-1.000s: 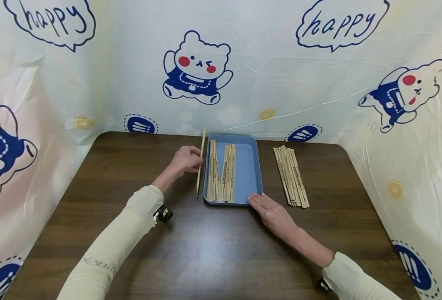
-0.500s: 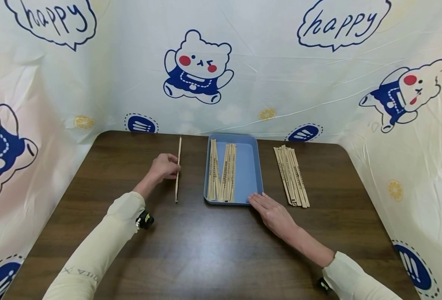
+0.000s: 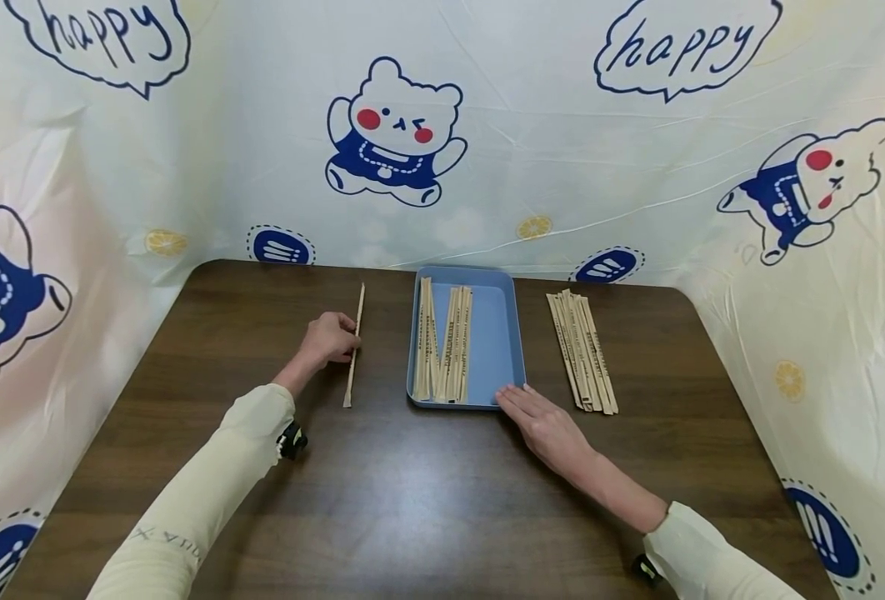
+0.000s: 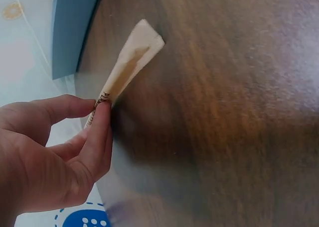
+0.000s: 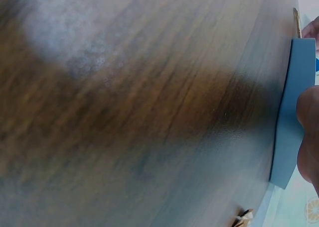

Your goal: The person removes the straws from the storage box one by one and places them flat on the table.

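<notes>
My left hand (image 3: 328, 340) pinches a slim, paper-wrapped stick (image 3: 354, 346) between thumb and fingers, left of the blue tray (image 3: 497, 333). In the left wrist view, the stick's flat paper end (image 4: 142, 40) points away from the fingertips, and dark print shows beside them. Whether it touches the table is hard to tell. Fingers extended, my right hand (image 3: 551, 429) rests on the tray's near right corner. Two groups of similar wrapped sticks (image 3: 455, 346) lie lengthwise in the tray's left and middle parts.
A loose bundle of wrapped sticks (image 3: 582, 353) lies on the brown wooden table (image 3: 420, 500), to the right of the tray. Behind the table and along its sides hangs a pale curtain (image 3: 517, 142) printed with bears.
My left hand has moved left, away from the tray, taking the stick along, then slightly nearer. The stick's lean has shifted a little. My right hand stays at the tray corner.
</notes>
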